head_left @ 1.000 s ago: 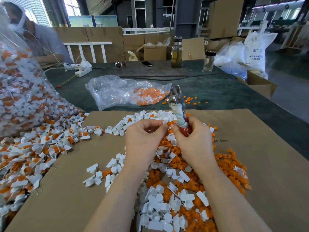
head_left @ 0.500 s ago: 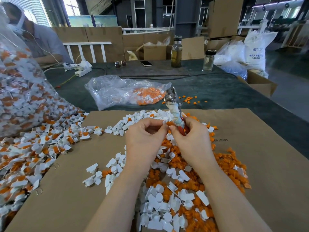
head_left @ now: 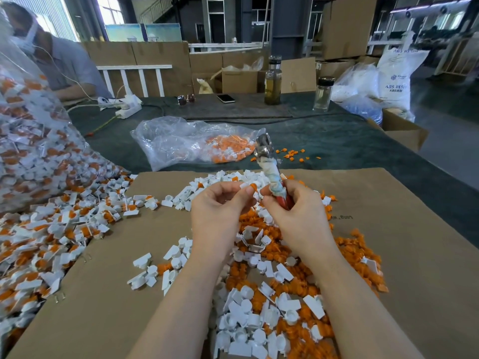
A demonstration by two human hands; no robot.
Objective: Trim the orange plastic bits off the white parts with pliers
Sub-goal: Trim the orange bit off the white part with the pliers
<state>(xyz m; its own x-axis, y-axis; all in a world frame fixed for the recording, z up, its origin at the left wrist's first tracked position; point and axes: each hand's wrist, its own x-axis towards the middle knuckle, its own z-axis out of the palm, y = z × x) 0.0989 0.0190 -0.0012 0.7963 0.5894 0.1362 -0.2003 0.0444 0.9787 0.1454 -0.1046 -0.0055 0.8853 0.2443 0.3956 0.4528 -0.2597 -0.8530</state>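
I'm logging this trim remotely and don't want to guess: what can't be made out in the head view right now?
- Pliers: whether the jaws are open is too small to tell; the right hand covers the lower handles.
- The part pinched by the left hand: only an orange tip shows past the fingers.
- Big bag of untrimmed parts: cut off by the left edge.
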